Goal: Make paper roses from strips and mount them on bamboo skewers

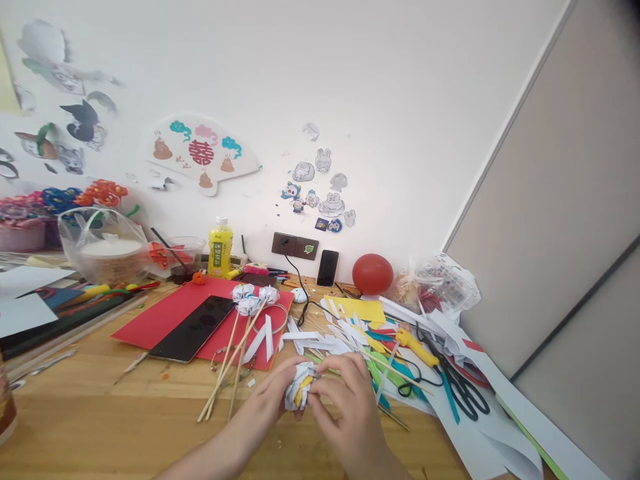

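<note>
Between my two hands is a crumpled white paper flower (299, 387) with a yellow strip showing in its middle. My left hand (274, 395) grips it from the left, fingers wrapped round its side. The fingertips of my right hand (345, 393) pinch its right edge. Just beyond lie several finished-looking white paper balls (248, 305) on thin wooden sticks (235, 357). These rest over red paper (150, 320) and a black tablet-like slab (193, 330). Cut white paper strips (310, 341) are scattered ahead of my hands.
To the right lie a yellow glue gun (417, 347), black-handled scissors (465, 393) and white paper sheets (465, 440). A red balloon (373, 274), a phone (327, 268) and a yellow bottle (220, 248) stand along the wall. A bagged tub (110, 247) sits at the left.
</note>
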Action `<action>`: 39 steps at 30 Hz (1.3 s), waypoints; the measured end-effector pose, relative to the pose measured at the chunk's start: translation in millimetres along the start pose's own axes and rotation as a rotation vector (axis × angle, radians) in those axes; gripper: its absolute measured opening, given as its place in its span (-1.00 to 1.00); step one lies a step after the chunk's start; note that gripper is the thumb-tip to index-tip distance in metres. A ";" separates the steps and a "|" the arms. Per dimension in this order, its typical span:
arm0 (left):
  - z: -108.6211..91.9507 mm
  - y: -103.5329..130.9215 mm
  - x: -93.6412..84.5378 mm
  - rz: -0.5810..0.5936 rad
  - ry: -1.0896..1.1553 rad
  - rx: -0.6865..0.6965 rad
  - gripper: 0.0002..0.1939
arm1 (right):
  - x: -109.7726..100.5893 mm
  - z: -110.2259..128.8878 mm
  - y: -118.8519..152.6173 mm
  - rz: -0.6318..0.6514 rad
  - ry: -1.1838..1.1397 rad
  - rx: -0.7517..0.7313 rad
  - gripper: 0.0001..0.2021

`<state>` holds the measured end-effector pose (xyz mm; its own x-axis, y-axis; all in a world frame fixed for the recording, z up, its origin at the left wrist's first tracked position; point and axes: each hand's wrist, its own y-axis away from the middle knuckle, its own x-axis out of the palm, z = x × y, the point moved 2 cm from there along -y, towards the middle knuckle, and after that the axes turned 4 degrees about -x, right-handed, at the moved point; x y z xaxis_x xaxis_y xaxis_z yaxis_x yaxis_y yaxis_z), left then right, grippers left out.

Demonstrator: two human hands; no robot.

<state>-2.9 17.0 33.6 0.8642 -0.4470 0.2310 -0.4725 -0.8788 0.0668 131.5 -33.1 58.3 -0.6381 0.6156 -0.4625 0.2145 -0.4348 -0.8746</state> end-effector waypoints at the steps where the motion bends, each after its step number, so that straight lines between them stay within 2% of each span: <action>1: 0.3 0.1 0.4 0.016 0.028 0.001 -0.71 | -0.3 -1.3 -0.2 0.020 -0.038 0.042 -0.87; 6: 0.8 0.3 6.3 0.050 0.203 -0.049 -0.67 | 0.7 -8.6 1.5 0.095 -0.135 0.189 -0.83; 10: 0.3 -2.4 10.0 0.062 0.267 -0.072 -0.70 | 0.9 -10.6 3.4 0.092 -0.117 0.209 -0.83; 15: -1.9 -3.1 9.8 0.061 0.251 -0.058 -0.72 | -0.3 -7.3 2.4 0.063 -0.035 0.139 -0.91; 20: -7.0 0.2 11.6 0.071 0.226 -0.037 -0.71 | -1.4 -2.4 -0.6 -0.039 0.040 0.020 -0.79; 24: -7.4 0.3 11.9 0.066 0.249 -0.041 -0.68 | -2.9 -0.9 -1.3 -0.094 0.124 -0.001 -0.75; 29: -5.0 -0.2 12.3 0.077 0.265 -0.039 -0.65 | -3.6 5.6 1.0 -0.195 0.353 -0.244 -0.84; 31: -4.6 -0.6 12.7 0.067 0.280 -0.036 -0.69 | -2.4 7.6 2.0 -0.204 0.416 -0.290 -0.85; 39: -4.2 -1.0 15.9 0.023 0.271 0.024 -0.75 | 1.6 3.6 2.2 -0.167 0.456 -0.217 -0.81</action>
<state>10.6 11.5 41.3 0.7742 -0.4086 0.4833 -0.4839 -0.8744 0.0361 128.3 -35.4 56.1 -0.3003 0.9092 -0.2883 0.3167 -0.1900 -0.9293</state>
